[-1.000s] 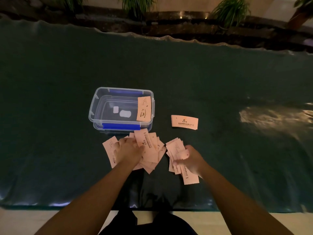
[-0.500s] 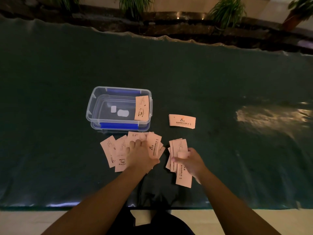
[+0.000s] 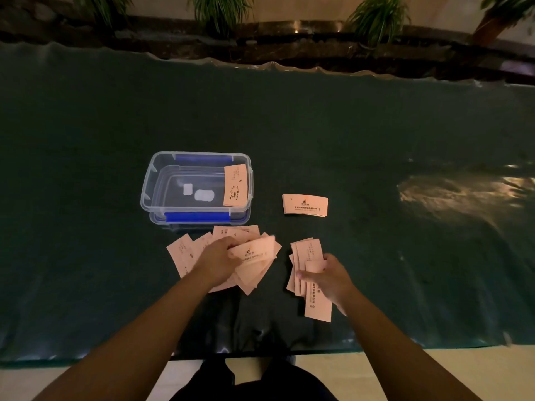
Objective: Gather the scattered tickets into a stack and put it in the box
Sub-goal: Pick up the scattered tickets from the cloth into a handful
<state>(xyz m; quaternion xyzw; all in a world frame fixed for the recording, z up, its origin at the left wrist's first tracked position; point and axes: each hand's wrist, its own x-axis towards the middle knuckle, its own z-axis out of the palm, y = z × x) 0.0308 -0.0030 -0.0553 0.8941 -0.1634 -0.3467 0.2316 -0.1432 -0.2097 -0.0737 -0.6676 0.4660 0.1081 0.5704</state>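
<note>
Both hands clutch tickets point(image 3: 252, 253); print unreadable.

One head-worn view only. It looks forward and down across the table point(image 3: 86, 198) from its near edge, close above both forearms.

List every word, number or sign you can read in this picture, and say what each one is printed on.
"S": a single mark near the bottom edge of the ticket under the right hand.
Ticket leaning in the box: a cup drawing with curved lettering, too small to read.
Small stack right of the box: a logo and a line of characters, too blurred to read.
Ticket in the left hand: same layout, unreadable.
Box: two blank white patches, no text.
</note>
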